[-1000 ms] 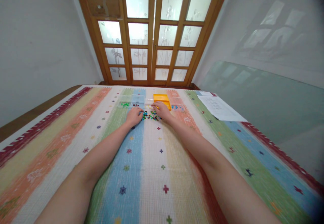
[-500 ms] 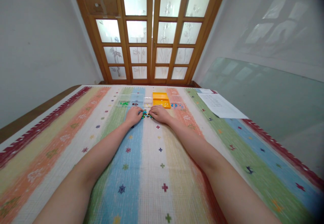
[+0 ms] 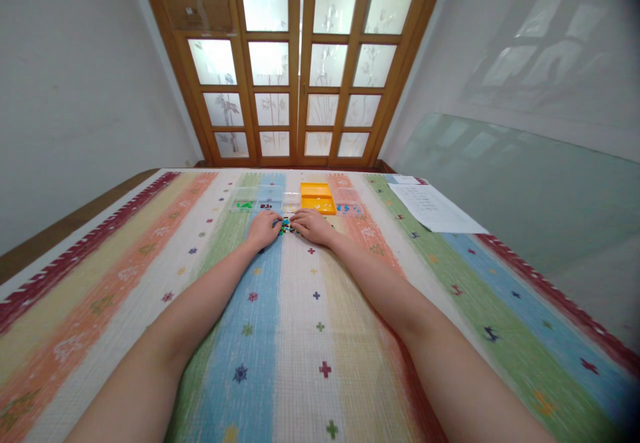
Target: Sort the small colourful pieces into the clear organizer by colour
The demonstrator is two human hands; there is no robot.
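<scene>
Both my arms stretch far out over a striped cloth. My left hand and my right hand lie cupped on the cloth, almost meeting around a small heap of tiny coloured pieces. Fingers of both hands curl inward against the heap, and whether they grip any piece is too small to see. Just beyond the hands sits a row of small clear trays holding green and dark pieces, then an orange tray and a clear tray with blue pieces.
A white printed sheet lies at the far right of the cloth. A glass pane leans along the right wall. Wooden doors with frosted panes stand behind the table. The table's left edge borders a brown floor strip.
My right hand slid left toward my left hand, pushing the scattered pieces into a tighter heap between them. The camera tilted slightly.
</scene>
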